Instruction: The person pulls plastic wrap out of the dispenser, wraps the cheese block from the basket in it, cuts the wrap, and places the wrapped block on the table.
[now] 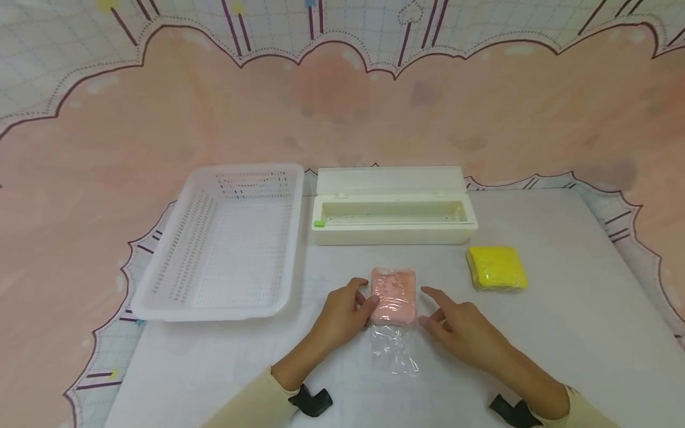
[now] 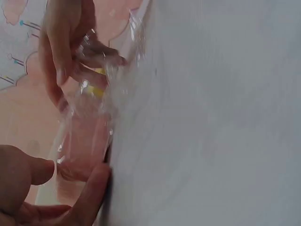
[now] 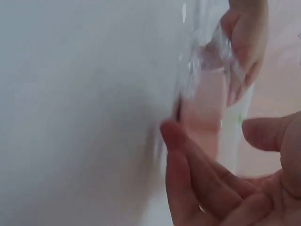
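A pink block of what looks like modelling clay (image 1: pixel 393 295), in a clear plastic wrapper, lies flat on the table in front of the person. The wrapper's loose end (image 1: pixel 395 349) spreads toward the person. My left hand (image 1: pixel 345 312) holds the block by its left edge, the thumb over the edge and the other fingers bent beside it. The right hand (image 1: pixel 465 327) is on the other side, fingers relaxed and a small gap from the block. Both wrist views show the pink block (image 2: pixel 84 141) beyond the near fingers.
A white perforated basket (image 1: pixel 214 314) stands at the left. Behind the block is a long cream box (image 1: pixel 393 238) with its lid raised and a green tab in front. A yellow wrapped block (image 1: pixel 496 267) lies at the right on the white-covered table (image 1: pixel 567 309).
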`<state>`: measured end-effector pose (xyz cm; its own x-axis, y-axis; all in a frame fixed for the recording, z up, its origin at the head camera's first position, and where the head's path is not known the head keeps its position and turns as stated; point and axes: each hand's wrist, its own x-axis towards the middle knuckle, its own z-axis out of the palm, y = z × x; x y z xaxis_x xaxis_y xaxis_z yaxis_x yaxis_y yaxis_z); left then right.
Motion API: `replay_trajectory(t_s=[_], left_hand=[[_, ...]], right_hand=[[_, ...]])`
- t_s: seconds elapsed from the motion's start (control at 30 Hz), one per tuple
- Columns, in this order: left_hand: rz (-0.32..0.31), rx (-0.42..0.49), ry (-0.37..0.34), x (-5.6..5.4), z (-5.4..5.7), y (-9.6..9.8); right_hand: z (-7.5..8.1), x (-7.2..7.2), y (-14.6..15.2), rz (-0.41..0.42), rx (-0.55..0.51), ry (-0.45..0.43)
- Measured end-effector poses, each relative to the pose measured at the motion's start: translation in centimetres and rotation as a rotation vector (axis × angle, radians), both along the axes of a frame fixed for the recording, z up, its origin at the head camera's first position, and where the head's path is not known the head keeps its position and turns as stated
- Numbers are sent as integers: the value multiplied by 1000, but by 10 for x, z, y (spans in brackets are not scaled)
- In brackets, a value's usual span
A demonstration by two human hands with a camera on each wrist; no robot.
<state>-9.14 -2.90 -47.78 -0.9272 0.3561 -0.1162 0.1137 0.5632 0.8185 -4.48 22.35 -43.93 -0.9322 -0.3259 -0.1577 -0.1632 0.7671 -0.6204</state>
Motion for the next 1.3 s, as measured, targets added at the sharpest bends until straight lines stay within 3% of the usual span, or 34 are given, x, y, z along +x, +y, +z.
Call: replay_trajectory(t_s=[0.13, 0.23, 0.33, 0.43, 0.6, 0.7, 0.83, 0.9, 0.97, 1.1, 1.17, 1.23, 1.3], left_hand=[[-6, 155, -190, 16, 4, -2], [-9, 209, -225, 28, 6, -3], [-28, 226, -169, 38, 10, -5], [-87, 228, -81, 47, 14, -6], [-223, 78, 94, 52, 17, -4], [-243, 0, 198, 48, 14, 0], [-216, -19, 346, 40, 12, 6], [-207, -8, 371, 37, 13, 9], [-208, -4, 379, 35, 15, 12], [-203, -51, 432, 29, 20, 16], [-206, -56, 446, 24, 21, 17], [-204, -29, 430, 20, 20, 17], [-203, -1, 413, 15, 18, 17]], right_hand=[[-6, 0, -3, -36, -278, -319], [-8, 1, -6, -36, -424, -422], [-8, 4, -7, 6, -464, -391], [-8, 5, -8, 82, -469, -335], [-14, 7, -11, 172, -532, -335], [-17, 7, -14, 175, -508, -313], [-17, 6, -19, 169, -424, -243], [-17, 7, -22, 168, -359, -163], [-16, 7, -25, 182, -283, -8], [-15, 5, -30, 185, -72, 443], [-15, 2, -31, 178, -3, 585], [-14, -3, -31, 176, 13, 602], [-12, -6, -30, 178, 8, 549]])
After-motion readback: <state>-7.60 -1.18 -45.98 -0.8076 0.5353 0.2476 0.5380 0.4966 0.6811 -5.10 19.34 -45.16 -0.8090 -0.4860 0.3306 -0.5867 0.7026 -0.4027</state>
